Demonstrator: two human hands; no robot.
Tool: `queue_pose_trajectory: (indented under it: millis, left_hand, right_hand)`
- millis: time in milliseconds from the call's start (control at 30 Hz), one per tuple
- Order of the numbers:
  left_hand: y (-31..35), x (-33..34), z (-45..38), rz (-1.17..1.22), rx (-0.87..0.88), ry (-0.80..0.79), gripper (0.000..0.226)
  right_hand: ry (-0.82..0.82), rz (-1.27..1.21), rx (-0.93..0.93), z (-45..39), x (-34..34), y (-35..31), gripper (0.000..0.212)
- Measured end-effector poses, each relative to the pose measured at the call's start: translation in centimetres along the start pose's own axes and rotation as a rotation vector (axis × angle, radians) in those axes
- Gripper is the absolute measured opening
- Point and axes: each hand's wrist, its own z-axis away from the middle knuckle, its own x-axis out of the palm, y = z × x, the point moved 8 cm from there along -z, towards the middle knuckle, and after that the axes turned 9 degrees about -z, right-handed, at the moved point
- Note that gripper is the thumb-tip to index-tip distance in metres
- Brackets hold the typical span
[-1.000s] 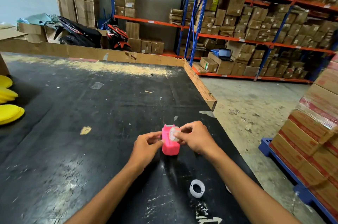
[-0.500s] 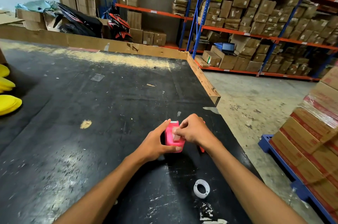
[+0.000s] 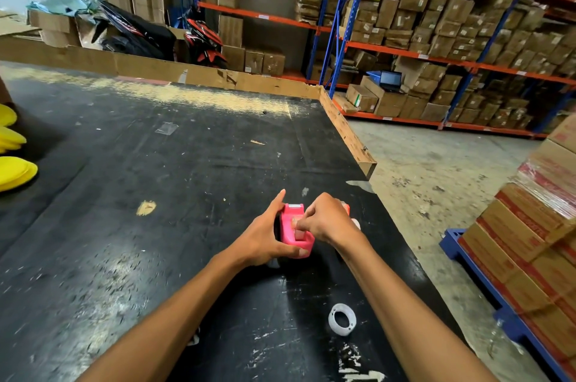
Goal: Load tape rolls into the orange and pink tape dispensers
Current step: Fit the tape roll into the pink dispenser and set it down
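The pink tape dispenser (image 3: 294, 227) stands on the black table (image 3: 156, 194), its metal cutter at the far end. My left hand (image 3: 265, 235) grips its left side and near end. My right hand (image 3: 324, 219) presses a clear tape roll (image 3: 300, 229) down into the dispenser's well with its fingertips; the roll is mostly hidden. A sliver of the orange dispenser (image 3: 346, 207) shows behind my right hand. A second white tape roll (image 3: 342, 318) lies flat on the table between my forearms.
The table's right edge (image 3: 349, 132) is a wooden strip, with concrete floor beyond. Yellow items (image 3: 14, 171) lie at the far left. Stacked cartons on a blue pallet (image 3: 530, 244) stand to the right. Shelving with boxes fills the background.
My left hand has closed around the dispenser's side. My right hand has pushed the tape roll from above the dispenser down into it.
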Motion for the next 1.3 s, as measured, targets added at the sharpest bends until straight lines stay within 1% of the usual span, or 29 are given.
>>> queue_pose_trajectory:
  millis: [100,200,300,400,467,633,733,867,967,1067,1200,1300]
  left_hand:
    - [0.1,0.0,0.2,-0.001,0.000,0.009,0.129]
    - [0.1,-0.1,0.4,-0.014,0.003,0.028,0.128]
    - [0.0,0.0,0.5,-0.017,0.001,0.035,0.129]
    - [0.0,-0.1,0.6,-0.021,-0.005,0.043,0.130]
    - [0.0,-0.1,0.7,-0.027,-0.013,0.045,0.131]
    - [-0.2,0.0,0.7,-0.047,-0.024,0.049,0.129]
    - [-0.2,0.0,0.7,-0.051,-0.028,0.049,0.129]
    - [-0.2,0.0,0.8,-0.046,-0.036,0.050,0.130]
    - [-0.2,0.0,0.8,-0.052,-0.041,0.051,0.129]
    - [-0.3,0.0,0.7,-0.059,-0.046,0.053,0.129]
    - [-0.4,0.0,0.7,-0.058,-0.055,0.048,0.129]
    - [-0.5,0.0,0.8,-0.062,-0.061,0.047,0.130]
  right_hand:
    - [0.035,-0.005,-0.037,0.6,0.0,0.4,0.017]
    - [0.009,-0.072,-0.081,0.9,0.1,1.0,0.025]
    - [0.000,-0.148,-0.121,0.2,-0.4,1.1,0.028]
    - [-0.064,-0.120,-0.161,-0.6,0.1,0.3,0.029]
    - [-0.109,-0.081,-0.170,-1.0,0.7,0.0,0.026]
    - [-0.291,-0.032,-0.147,-1.3,1.5,-0.3,0.023]
    - [-0.316,0.017,-0.134,-1.4,1.3,-0.4,0.023]
    - [-0.370,-0.049,-0.145,-1.5,1.1,-0.5,0.021]
    - [-0.357,-0.081,-0.190,-1.7,0.6,-0.7,0.020]
    - [-0.325,-0.094,-0.287,-1.8,0.3,-1.3,0.016]
    - [-0.295,-0.127,-0.354,-2.2,-0.2,-1.5,0.011]
    - [-0.324,-0.210,-0.369,-2.9,-0.3,-1.7,0.009]
